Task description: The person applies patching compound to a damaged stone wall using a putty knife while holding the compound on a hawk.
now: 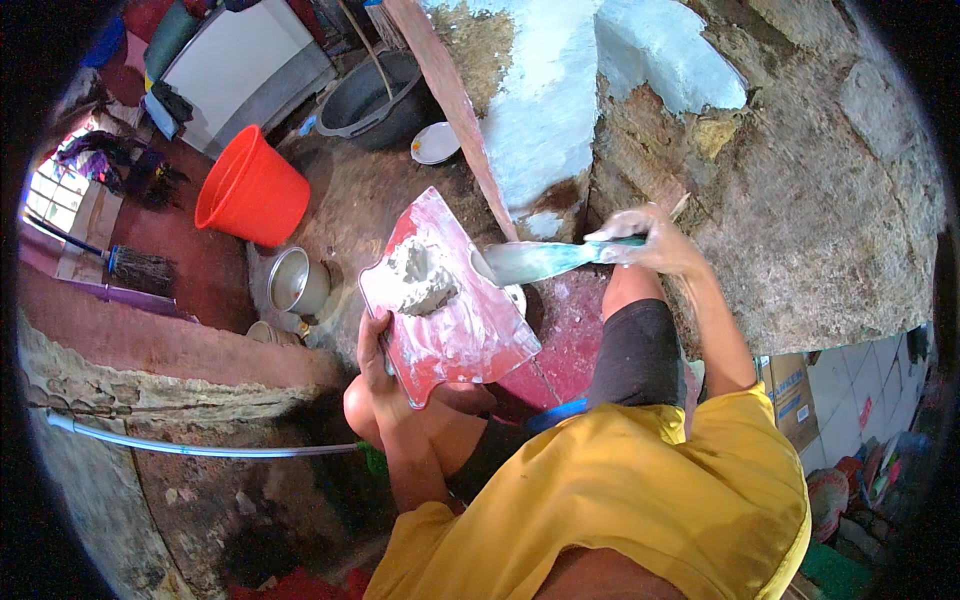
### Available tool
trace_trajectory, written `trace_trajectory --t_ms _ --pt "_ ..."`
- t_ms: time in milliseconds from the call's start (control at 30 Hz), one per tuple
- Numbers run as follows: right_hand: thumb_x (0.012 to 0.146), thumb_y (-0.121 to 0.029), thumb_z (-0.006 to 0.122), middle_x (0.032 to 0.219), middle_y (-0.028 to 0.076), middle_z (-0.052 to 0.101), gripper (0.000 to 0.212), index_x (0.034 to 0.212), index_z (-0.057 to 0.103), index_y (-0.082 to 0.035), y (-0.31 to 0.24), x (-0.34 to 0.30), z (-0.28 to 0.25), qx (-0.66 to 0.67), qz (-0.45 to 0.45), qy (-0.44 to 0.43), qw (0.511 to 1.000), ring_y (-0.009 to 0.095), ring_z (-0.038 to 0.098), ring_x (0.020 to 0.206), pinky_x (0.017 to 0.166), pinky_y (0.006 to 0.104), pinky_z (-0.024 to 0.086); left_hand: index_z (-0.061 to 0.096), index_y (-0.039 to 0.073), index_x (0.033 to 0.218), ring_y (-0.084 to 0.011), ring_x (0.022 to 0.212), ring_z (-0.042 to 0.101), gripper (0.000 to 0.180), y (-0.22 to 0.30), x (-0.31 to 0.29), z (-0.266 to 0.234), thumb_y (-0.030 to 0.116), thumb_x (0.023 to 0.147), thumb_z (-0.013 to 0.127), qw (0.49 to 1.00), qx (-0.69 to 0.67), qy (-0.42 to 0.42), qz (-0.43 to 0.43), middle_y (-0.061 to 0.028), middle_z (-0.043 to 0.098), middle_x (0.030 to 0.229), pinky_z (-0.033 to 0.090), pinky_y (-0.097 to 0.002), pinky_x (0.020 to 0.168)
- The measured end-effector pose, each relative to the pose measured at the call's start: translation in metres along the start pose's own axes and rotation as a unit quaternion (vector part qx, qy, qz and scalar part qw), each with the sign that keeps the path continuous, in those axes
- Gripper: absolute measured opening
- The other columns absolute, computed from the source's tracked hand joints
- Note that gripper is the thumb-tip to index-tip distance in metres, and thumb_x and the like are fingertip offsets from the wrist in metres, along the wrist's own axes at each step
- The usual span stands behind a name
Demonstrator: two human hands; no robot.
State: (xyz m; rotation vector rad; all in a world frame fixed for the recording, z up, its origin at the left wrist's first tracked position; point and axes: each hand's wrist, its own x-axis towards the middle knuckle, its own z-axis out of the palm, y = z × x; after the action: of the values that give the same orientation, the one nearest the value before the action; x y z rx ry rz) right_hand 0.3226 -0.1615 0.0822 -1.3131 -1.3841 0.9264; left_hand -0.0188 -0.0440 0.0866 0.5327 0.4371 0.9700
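My left hand (377,358) is closed on the lower left edge of a flat red board (470,345) smeared with white paste. A lump of greyish-white paste (420,277) sits on the board's left half. My right hand (645,240), its fingers whitened, grips the handle of a putty knife (540,262). The knife's wide, paste-coated blade points left, its tip at the board's right edge; I cannot tell whether they touch. Just beyond the knife stands a wall corner with a white-coated face (550,120) and bare rough stone (800,200) to its right.
At the left, a red bucket (255,190) and a metal pot (298,282) are on the floor. Farther back are a black tub (375,105) with a stick in it and a white plate (435,144). A pale pipe (215,450) runs along the low wall at lower left.
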Motion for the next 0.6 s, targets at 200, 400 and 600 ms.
trace_trajectory --t_ms 200,400,600 --pt "0.082 -0.001 0.061 0.107 0.008 0.061 0.032 0.114 0.056 -0.001 0.021 -0.006 0.023 -0.033 -0.102 0.324 0.940 0.013 0.058 0.094 0.083 0.0257 0.046 0.042 -0.003 0.124 -0.0311 0.110 0.052 0.044 0.009 0.008 -0.009 0.014 0.084 0.049 1.000 -0.011 0.015 0.017 -0.0183 0.052 0.120 0.041 -0.0439 0.096" --pt "0.086 -0.007 0.053 0.114 0.021 0.056 0.034 0.119 0.050 0.001 0.051 0.062 0.058 -0.208 -0.234 0.480 0.820 0.034 0.055 0.104 0.091 0.0382 0.041 0.043 -0.002 0.123 -0.0302 0.109 0.052 0.043 0.010 0.007 0.000 0.014 0.084 0.049 0.997 0.027 0.066 0.010 -0.0162 0.052 0.121 0.042 -0.0436 0.095" --pt "0.088 -0.005 0.049 0.111 0.022 0.055 0.035 0.122 0.047 0.002 0.062 0.089 0.061 -0.231 -0.245 0.481 0.810 0.035 0.055 0.099 0.086 0.0395 0.043 0.049 0.000 0.119 -0.0267 0.105 0.053 0.044 0.006 -0.001 0.006 0.024 0.082 0.053 0.990 0.072 0.104 0.055 -0.0130 0.055 0.116 0.041 -0.0390 0.093"
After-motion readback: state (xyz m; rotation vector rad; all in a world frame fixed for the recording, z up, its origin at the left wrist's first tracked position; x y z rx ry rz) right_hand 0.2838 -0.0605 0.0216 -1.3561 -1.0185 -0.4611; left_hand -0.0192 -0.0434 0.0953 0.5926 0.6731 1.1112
